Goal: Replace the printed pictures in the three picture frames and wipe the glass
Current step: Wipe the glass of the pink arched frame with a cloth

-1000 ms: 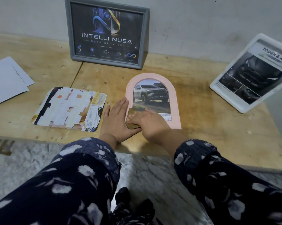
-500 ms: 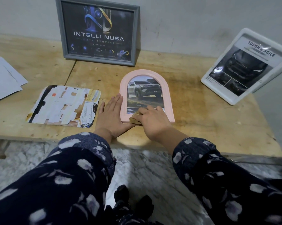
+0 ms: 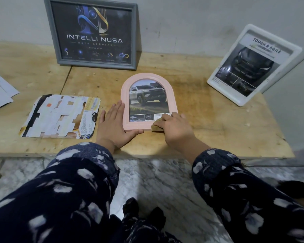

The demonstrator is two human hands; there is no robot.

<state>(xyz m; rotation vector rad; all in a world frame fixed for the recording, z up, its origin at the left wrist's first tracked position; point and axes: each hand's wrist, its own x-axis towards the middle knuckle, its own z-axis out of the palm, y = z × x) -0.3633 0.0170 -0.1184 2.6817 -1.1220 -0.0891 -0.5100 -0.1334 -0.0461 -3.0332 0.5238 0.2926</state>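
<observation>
Pink frame lies flat on the table, near the front edge, glass up, truck print inside. Judged light and rigid, with fragile glass and likely to slide on the wood; best steadied by the moulded rim, never the pane. Left hand rests flat, fingers straight, along the frame's left side, thumb under its bottom edge. Right hand curls round a small tan cloth, pressing it on the bottom right corner. Hands apart, frame between them. Grey frame and white frame lean against the wall behind.
</observation>
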